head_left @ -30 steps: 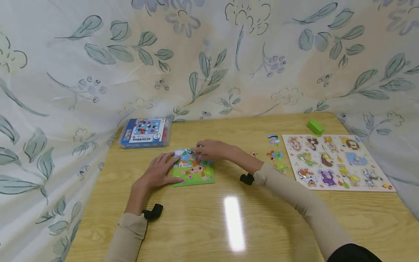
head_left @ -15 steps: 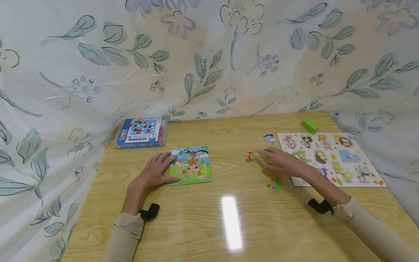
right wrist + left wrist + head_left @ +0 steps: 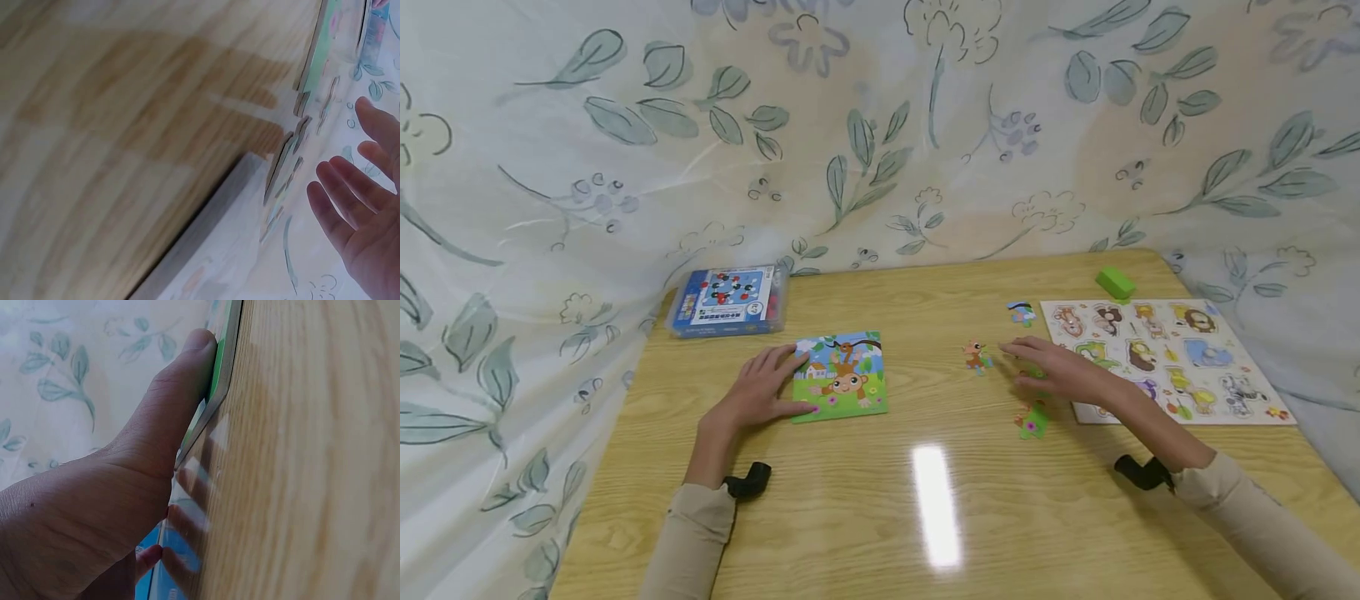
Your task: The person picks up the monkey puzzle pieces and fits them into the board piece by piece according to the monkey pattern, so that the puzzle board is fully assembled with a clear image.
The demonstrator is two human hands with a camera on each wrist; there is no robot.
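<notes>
A square monkey jigsaw puzzle (image 3: 840, 375) lies flat on the table. My left hand (image 3: 751, 398) rests at its left side, thumb and fingers extended onto the edge; in the left wrist view the straight thumb (image 3: 181, 381) lies on the board. My right hand (image 3: 1060, 371) hovers over loose puzzle pieces with its fingers spread and nothing in them. Just left of its fingertips is an orange-brown piece (image 3: 976, 357). A green piece with a pink flower (image 3: 1034, 421) lies below, and a blue piece (image 3: 1020, 313) above. Something green is partly hidden beneath the right hand.
A white animal peg board (image 3: 1255, 367) lies at the right, partly beneath my right forearm. Behind it sits a green block (image 3: 1116, 283). A clear plastic case with a blue label (image 3: 728, 300) stands at the back left. Floral cloth (image 3: 880, 150) hangs behind the table (image 3: 850, 517).
My right hand has left the top of the monkey puzzle and moved right to the loose pieces, uncovering the picture. My left hand stays at the puzzle's left edge.
</notes>
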